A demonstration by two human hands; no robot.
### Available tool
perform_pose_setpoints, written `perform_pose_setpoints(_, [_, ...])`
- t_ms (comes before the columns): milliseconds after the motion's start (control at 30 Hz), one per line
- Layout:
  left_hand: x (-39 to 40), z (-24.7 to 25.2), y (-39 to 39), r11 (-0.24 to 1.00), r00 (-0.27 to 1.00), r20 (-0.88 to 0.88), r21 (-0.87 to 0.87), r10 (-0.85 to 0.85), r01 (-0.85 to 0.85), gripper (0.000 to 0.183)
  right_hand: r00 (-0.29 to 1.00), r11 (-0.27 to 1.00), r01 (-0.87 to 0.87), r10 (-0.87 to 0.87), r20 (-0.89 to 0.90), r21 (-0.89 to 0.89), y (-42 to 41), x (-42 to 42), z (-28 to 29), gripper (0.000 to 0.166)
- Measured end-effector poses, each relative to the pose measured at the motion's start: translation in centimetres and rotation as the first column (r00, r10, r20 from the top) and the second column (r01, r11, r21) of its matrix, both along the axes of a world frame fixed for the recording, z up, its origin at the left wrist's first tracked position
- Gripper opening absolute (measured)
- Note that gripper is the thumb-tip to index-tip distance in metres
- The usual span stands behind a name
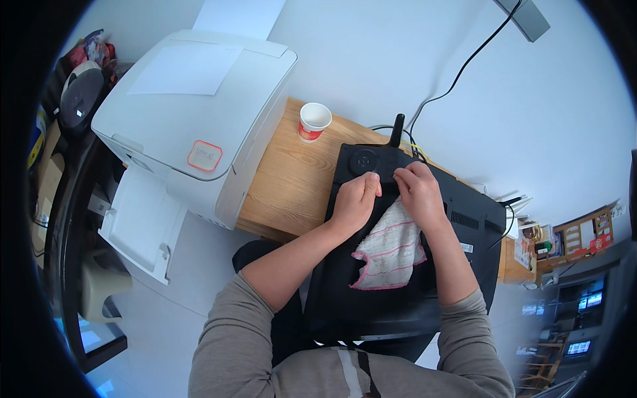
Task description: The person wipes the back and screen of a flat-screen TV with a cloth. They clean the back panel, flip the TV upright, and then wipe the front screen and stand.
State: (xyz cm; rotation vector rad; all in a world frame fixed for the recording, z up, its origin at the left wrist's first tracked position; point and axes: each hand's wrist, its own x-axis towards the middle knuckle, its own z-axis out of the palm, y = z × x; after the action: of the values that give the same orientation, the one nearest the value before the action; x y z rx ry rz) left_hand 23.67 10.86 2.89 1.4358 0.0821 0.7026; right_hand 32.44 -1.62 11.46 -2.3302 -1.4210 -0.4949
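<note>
A large black flat-screen television or monitor (368, 308) lies across the table edge and my lap, its back panel facing up. On this panel, near the upper end, is a round black raised disc (363, 161). My left hand (356, 201) is curled just below the disc; whether anything is inside it is hidden. My right hand (419, 191) is closed over the top of a white cloth (390, 251) with pink stripes and a pink edge, its fingertips close together. The cloth drapes down over the black panel. A small gap separates the two hands.
A white printer (199, 114) stands at the left, with paper on its lid and its front tray (144, 219) folded down. A paper cup (314, 122) sits on the wooden table (293, 184). Black cables (463, 67) run along the wall. A white router (512, 224) is at the right.
</note>
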Motion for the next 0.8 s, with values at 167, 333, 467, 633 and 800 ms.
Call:
perform_pose_setpoints(167, [0.0, 0.2, 0.0, 1.0, 1.0, -0.024, 0.002, -0.005, 0.006, 0.049, 0.998, 1.0, -0.023, 0.024, -0.065, 0.012, 0.3, -0.2, -0.3, 0.012])
perform_pose_setpoints(333, [-0.2, 0.2, 0.2, 0.999, 0.995, -0.091, -0.014, -0.03, 0.029, 0.044, 0.971, 0.998, 0.068, -0.062, -0.229, 0.018, 0.6, -0.6, 1.3, 0.008])
perform_pose_setpoints(467, [0.1, -0.2, 0.0, 1.0, 1.0, 0.002, 0.016, 0.01, -0.01, 0.051, 0.99, 1.0, 0.018, -0.021, -0.137, -0.019, 0.7, -0.4, 1.0, 0.006])
perform_pose_setpoints(633, [0.2, -0.4, -0.1, 0.999, 1.0, 0.001, 0.038, 0.022, -0.022, 0.051, 0.995, 0.979, 0.012, -0.031, -0.091, -0.204, 1.4, 0.6, 1.7, 0.005])
perform_pose_setpoints(800, [0.0, -0.2, 0.2, 0.999, 0.996, -0.09, 0.038, -0.017, 0.02, 0.046, 0.922, 0.944, 0.215, -0.281, -0.267, -0.25, 2.7, 0.8, 1.8, 0.004])
